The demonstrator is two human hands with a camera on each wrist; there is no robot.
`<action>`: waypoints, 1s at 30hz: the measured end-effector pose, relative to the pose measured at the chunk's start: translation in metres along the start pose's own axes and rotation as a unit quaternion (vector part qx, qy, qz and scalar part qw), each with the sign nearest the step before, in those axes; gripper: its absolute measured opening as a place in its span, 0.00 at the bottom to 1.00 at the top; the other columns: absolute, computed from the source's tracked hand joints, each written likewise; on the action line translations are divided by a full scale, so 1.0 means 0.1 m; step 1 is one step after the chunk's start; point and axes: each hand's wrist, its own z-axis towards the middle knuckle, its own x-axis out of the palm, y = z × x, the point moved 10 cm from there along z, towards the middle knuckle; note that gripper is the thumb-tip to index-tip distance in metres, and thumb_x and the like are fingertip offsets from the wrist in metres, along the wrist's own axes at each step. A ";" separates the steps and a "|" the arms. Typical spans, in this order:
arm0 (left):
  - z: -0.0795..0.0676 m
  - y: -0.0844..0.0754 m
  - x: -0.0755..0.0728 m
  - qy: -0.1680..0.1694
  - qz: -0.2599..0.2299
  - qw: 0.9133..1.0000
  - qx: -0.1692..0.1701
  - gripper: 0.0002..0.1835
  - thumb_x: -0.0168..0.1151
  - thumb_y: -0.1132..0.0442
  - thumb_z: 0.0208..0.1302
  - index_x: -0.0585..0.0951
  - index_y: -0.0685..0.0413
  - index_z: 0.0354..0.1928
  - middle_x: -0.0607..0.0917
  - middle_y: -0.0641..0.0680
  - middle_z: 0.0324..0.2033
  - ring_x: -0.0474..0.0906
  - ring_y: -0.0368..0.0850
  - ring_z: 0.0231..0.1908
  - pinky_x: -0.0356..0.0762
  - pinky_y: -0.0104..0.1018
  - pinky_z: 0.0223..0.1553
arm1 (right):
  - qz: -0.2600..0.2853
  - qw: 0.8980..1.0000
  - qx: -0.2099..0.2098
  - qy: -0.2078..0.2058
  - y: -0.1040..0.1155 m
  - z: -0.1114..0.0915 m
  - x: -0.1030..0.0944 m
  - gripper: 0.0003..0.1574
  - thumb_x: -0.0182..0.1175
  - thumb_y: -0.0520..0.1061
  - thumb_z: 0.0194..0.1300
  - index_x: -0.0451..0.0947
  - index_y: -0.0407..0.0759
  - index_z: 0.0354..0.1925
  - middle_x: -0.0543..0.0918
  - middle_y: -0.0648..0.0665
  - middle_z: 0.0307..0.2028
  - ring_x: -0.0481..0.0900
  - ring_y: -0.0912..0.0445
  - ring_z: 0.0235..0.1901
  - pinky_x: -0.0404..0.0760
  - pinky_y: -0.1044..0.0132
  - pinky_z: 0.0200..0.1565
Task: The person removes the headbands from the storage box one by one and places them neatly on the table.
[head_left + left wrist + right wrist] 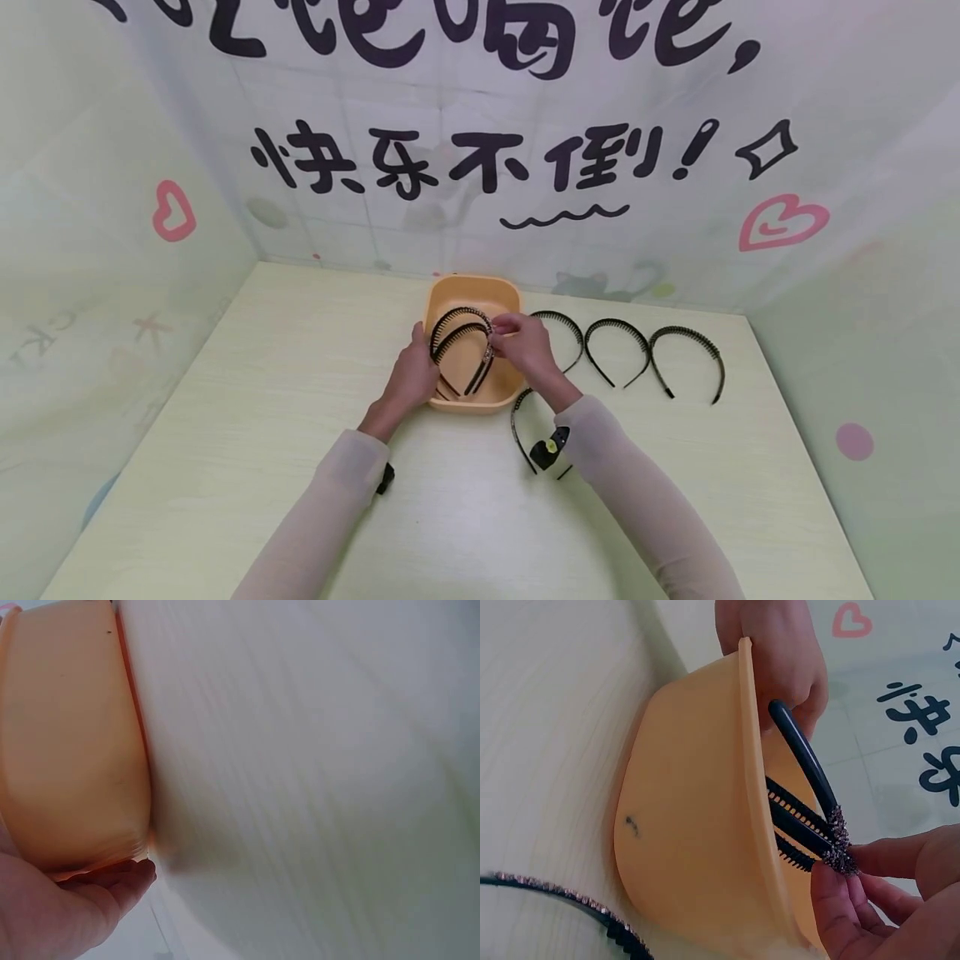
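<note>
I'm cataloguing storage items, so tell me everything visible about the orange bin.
The orange bin looks like plastic, with an open top, rounded corners and a slim rim. A dark mark shows on one outer wall. It stands on the pale tabletop, close to the printed backdrop. The left hand holds its left side; dark headbands reach into its opening.

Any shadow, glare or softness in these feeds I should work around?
Head: even light, with teeth legible on the headbands lying on the table; left wrist: tabletop pale and low in contrast, soft shadow beside the orange bin; right wrist: glittery trim distinct on a held headband.
</note>
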 end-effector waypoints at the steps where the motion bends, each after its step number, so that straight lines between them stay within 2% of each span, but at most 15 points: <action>1: 0.00 0.00 0.00 -0.001 0.001 1.000 0.001 0.33 0.42 0.73 0.67 0.48 0.68 0.73 0.83 0.73 0.44 0.84 0.59 0.36 0.79 0.45 0.30 | -0.004 1.000 0.001 -0.004 0.00 0.00 -0.02 0.17 0.65 0.30 0.60 0.83 0.33 0.50 0.84 0.38 0.40 0.86 0.53 0.31 0.85 0.64 0.38; 7: 0.00 -0.03 -0.02 -0.010 -0.002 1.000 0.005 0.29 0.43 0.71 0.71 0.51 0.67 0.71 0.82 0.73 0.46 0.84 0.60 0.39 0.81 0.48 0.33 | -0.018 1.000 0.005 -0.014 -0.04 0.01 -0.11 0.15 0.64 0.31 0.61 0.84 0.35 0.48 0.83 0.38 0.39 0.87 0.46 0.36 0.85 0.65 0.36; 12: 0.00 -0.03 -0.02 -0.009 0.000 1.000 0.004 0.29 0.42 0.70 0.72 0.50 0.67 0.72 0.82 0.74 0.48 0.85 0.59 0.39 0.81 0.47 0.33 | -0.016 1.000 0.005 -0.008 -0.08 0.03 -0.16 0.14 0.62 0.30 0.62 0.84 0.35 0.47 0.83 0.39 0.39 0.87 0.41 0.40 0.85 0.65 0.36; 21: 0.00 -0.02 -0.01 -0.008 -0.006 1.000 0.007 0.29 0.40 0.68 0.75 0.48 0.68 0.73 0.82 0.74 0.46 0.85 0.57 0.34 0.79 0.42 0.27 | 0.037 0.998 0.037 0.017 -0.16 0.02 -0.21 0.18 0.61 0.30 0.64 0.81 0.33 0.53 0.84 0.36 0.43 0.85 0.39 0.46 0.86 0.63 0.38; 26: 0.00 -0.01 -0.01 -0.008 -0.006 1.000 0.006 0.30 0.42 0.68 0.75 0.48 0.68 0.73 0.82 0.75 0.47 0.85 0.58 0.36 0.80 0.44 0.30 | 0.084 0.994 0.058 0.046 -0.26 0.03 -0.24 0.19 0.60 0.32 0.66 0.79 0.33 0.56 0.82 0.29 0.50 0.86 0.44 0.43 0.84 0.67 0.37; 30: -0.01 0.00 0.00 -0.001 -0.005 1.000 0.002 0.32 0.43 0.71 0.72 0.46 0.69 0.74 0.82 0.75 0.45 0.84 0.56 0.32 0.79 0.41 0.26 | 0.134 0.985 0.084 0.075 -0.35 0.03 -0.25 0.20 0.59 0.33 0.68 0.78 0.33 0.57 0.81 0.28 0.53 0.84 0.53 0.39 0.83 0.69 0.37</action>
